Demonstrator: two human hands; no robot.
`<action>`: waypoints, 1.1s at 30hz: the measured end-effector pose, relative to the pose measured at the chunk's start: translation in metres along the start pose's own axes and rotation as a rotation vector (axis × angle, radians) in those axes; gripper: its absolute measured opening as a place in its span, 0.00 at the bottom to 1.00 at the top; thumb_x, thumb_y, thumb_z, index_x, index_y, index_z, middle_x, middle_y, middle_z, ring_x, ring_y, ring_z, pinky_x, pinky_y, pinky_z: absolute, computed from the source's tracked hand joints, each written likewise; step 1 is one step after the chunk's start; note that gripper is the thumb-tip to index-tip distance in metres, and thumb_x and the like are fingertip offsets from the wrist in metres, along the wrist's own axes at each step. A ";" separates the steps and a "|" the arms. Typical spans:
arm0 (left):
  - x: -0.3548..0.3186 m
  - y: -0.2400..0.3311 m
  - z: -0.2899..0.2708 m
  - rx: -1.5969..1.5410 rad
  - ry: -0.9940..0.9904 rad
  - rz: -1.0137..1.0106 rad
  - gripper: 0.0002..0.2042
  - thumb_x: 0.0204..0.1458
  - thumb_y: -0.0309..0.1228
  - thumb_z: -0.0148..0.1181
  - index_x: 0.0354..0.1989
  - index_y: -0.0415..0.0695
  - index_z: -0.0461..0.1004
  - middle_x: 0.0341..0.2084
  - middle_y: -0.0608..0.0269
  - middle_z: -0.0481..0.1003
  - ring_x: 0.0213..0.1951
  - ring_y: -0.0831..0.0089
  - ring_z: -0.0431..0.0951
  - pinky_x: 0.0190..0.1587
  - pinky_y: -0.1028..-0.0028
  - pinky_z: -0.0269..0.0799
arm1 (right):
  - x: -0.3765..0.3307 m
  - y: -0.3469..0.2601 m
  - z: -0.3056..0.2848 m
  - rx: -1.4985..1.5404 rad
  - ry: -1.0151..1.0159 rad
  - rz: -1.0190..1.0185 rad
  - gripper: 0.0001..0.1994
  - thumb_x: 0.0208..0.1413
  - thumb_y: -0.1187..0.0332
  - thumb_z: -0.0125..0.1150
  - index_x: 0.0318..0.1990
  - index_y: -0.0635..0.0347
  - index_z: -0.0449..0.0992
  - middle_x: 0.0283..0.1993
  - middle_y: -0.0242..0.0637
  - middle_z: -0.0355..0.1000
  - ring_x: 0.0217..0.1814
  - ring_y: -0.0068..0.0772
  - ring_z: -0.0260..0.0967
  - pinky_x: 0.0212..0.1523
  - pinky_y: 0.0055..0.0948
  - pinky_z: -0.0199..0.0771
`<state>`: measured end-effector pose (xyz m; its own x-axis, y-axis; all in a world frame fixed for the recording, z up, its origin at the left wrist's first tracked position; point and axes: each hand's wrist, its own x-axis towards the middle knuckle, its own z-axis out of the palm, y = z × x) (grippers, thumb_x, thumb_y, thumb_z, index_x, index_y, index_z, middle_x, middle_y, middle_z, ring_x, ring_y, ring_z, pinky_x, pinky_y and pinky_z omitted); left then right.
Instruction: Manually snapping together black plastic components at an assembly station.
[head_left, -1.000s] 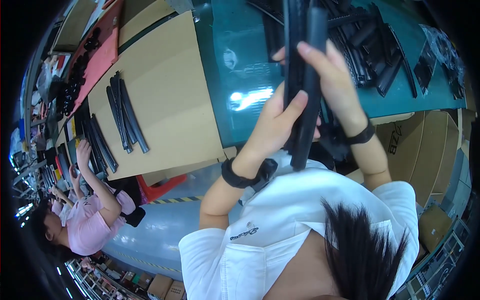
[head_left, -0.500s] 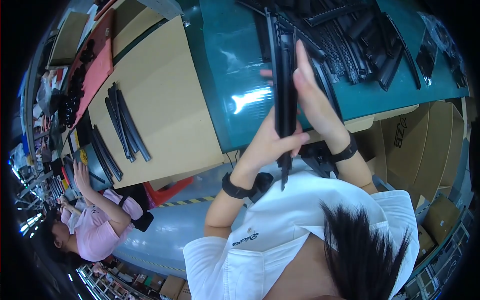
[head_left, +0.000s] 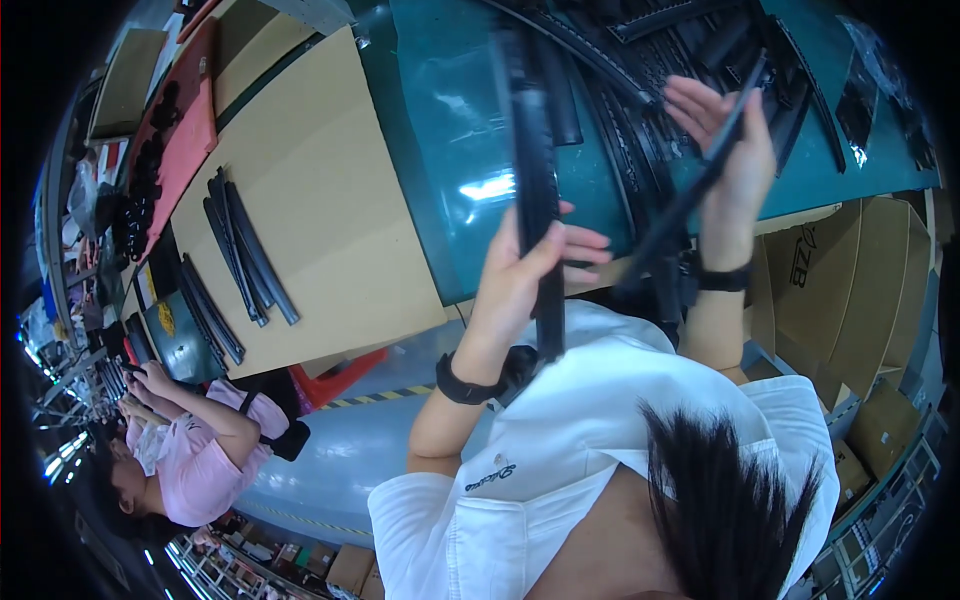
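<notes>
A long black plastic strip (head_left: 533, 150) stands nearly lengthwise in front of me, its lower end close to my shirt. My left hand (head_left: 527, 265) grips it, thumb across the front and the other fingers stretched past its right side. Off to the right, a thinner black strip (head_left: 690, 190) slants down from my right hand (head_left: 735, 145), caught by the thumb while several fingers are spread. That thinner strip is blurred by motion. Beyond my hands lies a pile of similar black strips (head_left: 625, 130) on the green table mat (head_left: 440, 130).
On the left, a cardboard sheet (head_left: 320, 180) carries several black strips (head_left: 250, 250). A co-worker in pink (head_left: 205, 460) sits at the far left. Open cardboard boxes (head_left: 850, 290) stand at the right, below the table edge. A clear plastic bag (head_left: 880, 70) lies at the far right.
My hands have moved apart. The right hand has gone right with a thinner strip in it, while the left has shifted slightly left with the long strip.
</notes>
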<state>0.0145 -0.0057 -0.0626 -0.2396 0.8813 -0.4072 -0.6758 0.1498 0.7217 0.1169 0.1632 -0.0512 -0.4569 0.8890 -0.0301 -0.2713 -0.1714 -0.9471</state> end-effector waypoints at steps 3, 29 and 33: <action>0.004 -0.001 -0.007 0.101 0.055 -0.007 0.20 0.52 0.35 0.43 0.49 0.36 0.52 0.35 0.48 0.66 0.32 0.67 0.72 0.32 0.72 0.70 | -0.010 -0.002 0.006 0.133 -0.032 0.054 0.22 0.56 0.55 0.30 0.32 0.64 0.67 0.39 0.49 0.66 0.41 0.33 0.65 0.43 0.29 0.65; 0.004 -0.009 0.012 0.030 -0.262 -0.062 0.17 0.46 0.41 0.52 0.28 0.36 0.63 0.12 0.61 0.66 0.15 0.75 0.68 0.17 0.82 0.63 | -0.050 0.013 0.053 -0.199 -0.401 0.126 0.15 0.53 0.66 0.40 0.44 0.67 0.58 0.34 0.45 0.68 0.37 0.31 0.66 0.41 0.24 0.65; -0.001 -0.012 0.018 0.122 -0.250 -0.044 0.11 0.44 0.32 0.55 0.25 0.37 0.63 0.12 0.62 0.66 0.14 0.75 0.68 0.17 0.82 0.63 | -0.042 0.015 0.049 -0.183 -0.371 0.188 0.14 0.51 0.70 0.43 0.44 0.69 0.59 0.31 0.43 0.69 0.33 0.30 0.67 0.39 0.23 0.65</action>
<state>0.0360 -0.0003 -0.0606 -0.0221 0.9539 -0.2993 -0.5893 0.2294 0.7747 0.0905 0.1023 -0.0484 -0.7658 0.6314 -0.1223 -0.0154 -0.2082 -0.9780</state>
